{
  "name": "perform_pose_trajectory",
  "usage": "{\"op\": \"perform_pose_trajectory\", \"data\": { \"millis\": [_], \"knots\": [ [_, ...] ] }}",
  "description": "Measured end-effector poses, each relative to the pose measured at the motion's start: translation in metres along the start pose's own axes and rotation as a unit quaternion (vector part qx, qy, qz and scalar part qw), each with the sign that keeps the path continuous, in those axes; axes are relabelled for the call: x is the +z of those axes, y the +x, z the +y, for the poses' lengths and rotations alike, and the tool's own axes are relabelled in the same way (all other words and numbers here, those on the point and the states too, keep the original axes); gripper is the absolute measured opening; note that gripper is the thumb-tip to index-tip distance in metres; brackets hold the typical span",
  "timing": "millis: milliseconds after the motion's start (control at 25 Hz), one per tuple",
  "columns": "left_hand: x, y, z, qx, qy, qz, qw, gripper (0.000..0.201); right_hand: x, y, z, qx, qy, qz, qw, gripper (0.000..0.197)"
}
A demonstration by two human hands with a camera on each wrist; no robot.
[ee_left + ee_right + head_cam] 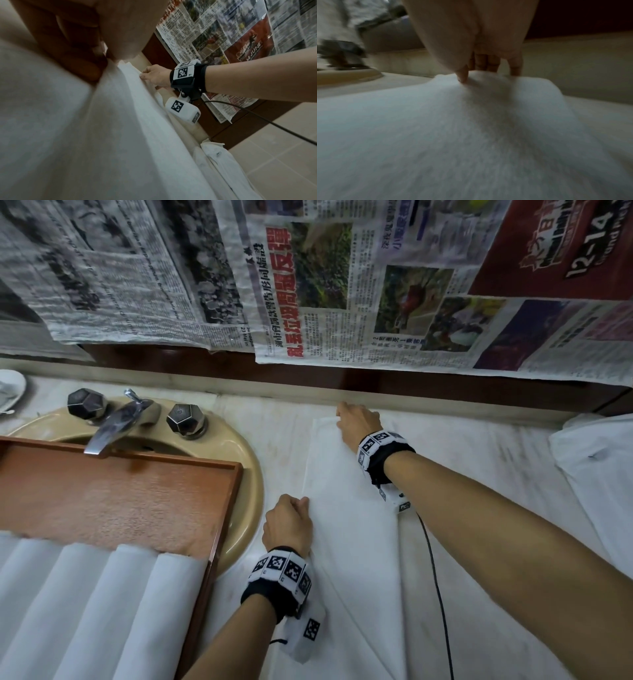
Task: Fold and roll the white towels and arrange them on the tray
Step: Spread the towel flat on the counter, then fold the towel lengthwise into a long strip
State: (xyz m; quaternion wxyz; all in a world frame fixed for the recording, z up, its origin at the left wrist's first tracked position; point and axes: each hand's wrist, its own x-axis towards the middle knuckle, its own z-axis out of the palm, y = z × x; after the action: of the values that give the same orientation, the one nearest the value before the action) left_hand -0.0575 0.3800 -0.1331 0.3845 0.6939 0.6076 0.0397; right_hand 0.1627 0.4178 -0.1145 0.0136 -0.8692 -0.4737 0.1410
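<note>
Left hand (288, 522) pinches near-left edge of white towel (352, 529), flat on counter between hands. Right hand (358, 424) pinches far edge, fingers curled. Tray (226, 508) left of left hand, holding rolled towels (96, 604).

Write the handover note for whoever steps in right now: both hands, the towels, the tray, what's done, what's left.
Left hand: fingers curled, gripping the left edge of the flat towel on the counter.
Right hand: pinching that towel's far edge near the wall, thumb on top.
Tray: resting over the sink; four rolled towels lie side by side at its near end, far end bare.
Done: four rolls placed.
Left: finish folding this towel, roll it, set it on the tray. More white cloth waits at the counter's right.
</note>
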Motion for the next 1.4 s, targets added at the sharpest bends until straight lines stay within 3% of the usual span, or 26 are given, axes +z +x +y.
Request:
{"op": "perform_pose_trajectory", "data": {
  "millis": [80, 120, 200, 280, 440, 480, 600, 640, 720, 760, 800, 880, 920, 960, 1040, 1080, 1160, 1240, 1320, 1360, 1400],
  "knots": [
    [0.000, 0.003, 0.003, -0.015, 0.022, 0.003, 1.000, 0.027, 0.007, -0.026, -0.005, -0.066, -0.028, 0.024, 0.997, 0.047],
    [0.000, 0.005, 0.005, -0.022, 0.027, 0.004, 0.999, 0.027, 0.013, -0.046, -0.001, -0.146, -0.042, 0.024, 0.988, 0.053],
    [0.001, 0.006, 0.006, -0.026, 0.032, 0.007, 0.999, 0.027, 0.026, -0.087, 0.012, -0.329, -0.074, -0.071, 0.939, 0.060],
    [0.003, 0.005, 0.007, -0.027, 0.031, 0.011, 0.999, 0.026, 0.030, -0.091, 0.032, -0.388, -0.126, -0.141, 0.902, 0.063],
    [0.003, 0.009, 0.009, -0.040, 0.030, 0.007, 0.999, 0.023, 0.011, -0.040, 0.052, -0.183, -0.128, -0.112, 0.968, 0.067],
    [0.003, 0.010, 0.009, -0.043, 0.027, 0.003, 0.999, 0.023, 0.013, -0.041, 0.049, -0.202, -0.122, -0.103, 0.966, 0.069],
    [0.004, 0.011, 0.009, -0.055, 0.035, 0.005, 0.998, 0.026, 0.029, -0.075, 0.048, -0.369, -0.135, -0.131, 0.910, 0.068],
    [0.006, 0.011, 0.010, -0.059, 0.038, 0.008, 0.997, 0.026, 0.031, -0.078, 0.056, -0.362, -0.134, -0.141, 0.912, 0.068],
    [0.007, 0.011, 0.013, -0.062, 0.050, 0.016, 0.997, 0.025, 0.023, -0.080, 0.071, -0.193, -0.103, -0.121, 0.968, 0.071],
    [0.006, 0.012, 0.015, -0.063, 0.060, 0.017, 0.996, 0.027, 0.020, -0.086, 0.073, -0.129, -0.086, -0.112, 0.981, 0.073],
    [0.005, 0.011, 0.016, -0.063, 0.069, 0.016, 0.996, 0.029, 0.021, -0.098, 0.072, -0.137, -0.077, -0.110, 0.981, 0.075],
    [0.002, 0.009, 0.019, -0.067, 0.074, 0.012, 0.995, 0.031, 0.035, -0.135, 0.066, -0.259, -0.076, -0.126, 0.954, 0.074],
    [0.001, 0.006, 0.020, -0.065, 0.075, 0.010, 0.995, 0.031, 0.041, -0.150, 0.068, -0.281, -0.079, -0.140, 0.946, 0.073],
    [0.001, 0.004, 0.022, -0.059, 0.075, 0.008, 0.995, 0.032, 0.042, -0.157, 0.072, -0.238, -0.065, -0.146, 0.958, 0.072],
    [-0.002, -0.002, 0.023, -0.050, 0.081, 0.004, 0.995, 0.032, 0.037, -0.172, 0.081, -0.047, -0.012, -0.138, 0.989, 0.071],
    [-0.005, -0.003, 0.024, -0.045, 0.073, -0.004, 0.996, 0.033, 0.037, -0.183, 0.084, -0.008, 0.007, -0.132, 0.991, 0.071],
    [-0.014, -0.007, 0.025, -0.031, 0.050, -0.031, 0.998, 0.037, 0.043, -0.222, 0.078, -0.074, 0.038, -0.104, 0.991, 0.068],
    [-0.023, -0.024, 0.021, 0.015, 0.061, -0.028, 0.998, 0.039, 0.055, -0.267, 0.068, -0.143, 0.096, -0.059, 0.983, 0.058],
    [-0.026, -0.061, 0.011, 0.132, 0.059, 0.005, 0.989, 0.033, 0.067, -0.297, 0.062, -0.168, 0.112, -0.016, 0.979, 0.043],
    [-0.025, -0.084, 0.005, 0.202, 0.054, -0.009, 0.978, 0.025, 0.072, -0.304, 0.060, -0.172, 0.106, -0.001, 0.979, 0.038],
    [-0.022, -0.110, -0.003, 0.263, 0.070, -0.062, 0.960, 0.018, 0.074, -0.312, 0.057, -0.162, 0.093, -0.010, 0.982, 0.035]
  ]
}}
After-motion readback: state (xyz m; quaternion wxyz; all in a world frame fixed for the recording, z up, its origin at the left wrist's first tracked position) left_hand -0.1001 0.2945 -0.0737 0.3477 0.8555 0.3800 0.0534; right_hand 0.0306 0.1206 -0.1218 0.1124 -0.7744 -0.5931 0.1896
